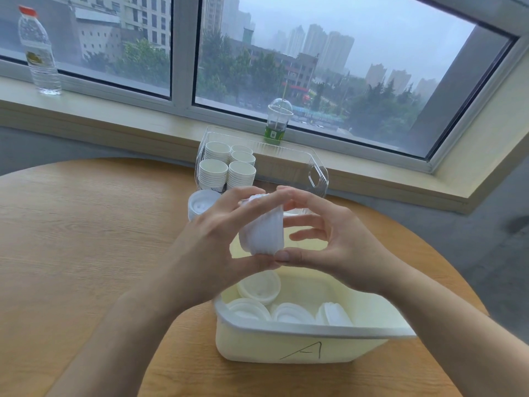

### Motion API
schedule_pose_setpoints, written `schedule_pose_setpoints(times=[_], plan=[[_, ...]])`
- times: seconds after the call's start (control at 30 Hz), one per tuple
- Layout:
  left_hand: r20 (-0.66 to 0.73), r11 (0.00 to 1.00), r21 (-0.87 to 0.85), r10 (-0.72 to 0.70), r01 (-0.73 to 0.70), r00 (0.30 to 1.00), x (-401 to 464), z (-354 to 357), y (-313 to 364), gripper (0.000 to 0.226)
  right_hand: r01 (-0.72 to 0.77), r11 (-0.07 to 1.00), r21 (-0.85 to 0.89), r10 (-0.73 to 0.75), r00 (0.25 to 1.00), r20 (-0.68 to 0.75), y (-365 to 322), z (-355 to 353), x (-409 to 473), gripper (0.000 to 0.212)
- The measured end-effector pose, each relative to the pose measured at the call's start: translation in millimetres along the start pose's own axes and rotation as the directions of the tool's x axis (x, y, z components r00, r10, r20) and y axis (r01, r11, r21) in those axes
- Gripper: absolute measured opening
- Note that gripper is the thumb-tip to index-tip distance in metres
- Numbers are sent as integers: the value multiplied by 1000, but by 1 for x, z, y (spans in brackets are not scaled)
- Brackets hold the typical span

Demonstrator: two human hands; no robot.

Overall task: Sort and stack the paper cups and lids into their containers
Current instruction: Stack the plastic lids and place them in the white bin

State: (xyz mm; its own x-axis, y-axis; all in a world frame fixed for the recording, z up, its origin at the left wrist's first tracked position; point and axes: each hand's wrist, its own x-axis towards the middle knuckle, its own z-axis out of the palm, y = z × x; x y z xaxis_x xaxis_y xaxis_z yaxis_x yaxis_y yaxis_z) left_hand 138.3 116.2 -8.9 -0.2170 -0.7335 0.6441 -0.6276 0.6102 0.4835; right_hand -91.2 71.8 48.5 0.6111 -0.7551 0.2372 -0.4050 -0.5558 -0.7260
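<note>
Left hand [211, 239] and right hand [329, 242] together gripped a lid stack [262, 227] above the bin [300, 345].

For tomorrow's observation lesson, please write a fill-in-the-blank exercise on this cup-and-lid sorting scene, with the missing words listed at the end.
1. Both hands, the left hand and the right hand, hold a stack of white ____ above the cream bin.
2. The cream bin is marked with the letter ____.
3. The stacked paper cups stand in a ____ plastic container.
4. The water bottle stands on the ____.

Missing words: lids; A; clear; windowsill
</note>
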Motion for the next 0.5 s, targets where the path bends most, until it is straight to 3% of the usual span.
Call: schedule_pose_setpoints(times=[0.23,0.33,0.4,0.5], plan=[[-46,996,84,-19,23,999,0,-10,-8,72,-59,996,-66,64,995,73,8,2,10,95],[-123,994,88,-55,66,991,-2,-17,-14,73,-152,942,-299,219,953,207,22,2,19,89],[-123,994,84,-64,75,990,-2,-18,-16,73,-152,856,-494,336,890,309,30,7,25,81],[-103,994,74,-73,81,992,-2,-16,-15,75,-123,755,-644,441,822,360,42,24,33,81]])
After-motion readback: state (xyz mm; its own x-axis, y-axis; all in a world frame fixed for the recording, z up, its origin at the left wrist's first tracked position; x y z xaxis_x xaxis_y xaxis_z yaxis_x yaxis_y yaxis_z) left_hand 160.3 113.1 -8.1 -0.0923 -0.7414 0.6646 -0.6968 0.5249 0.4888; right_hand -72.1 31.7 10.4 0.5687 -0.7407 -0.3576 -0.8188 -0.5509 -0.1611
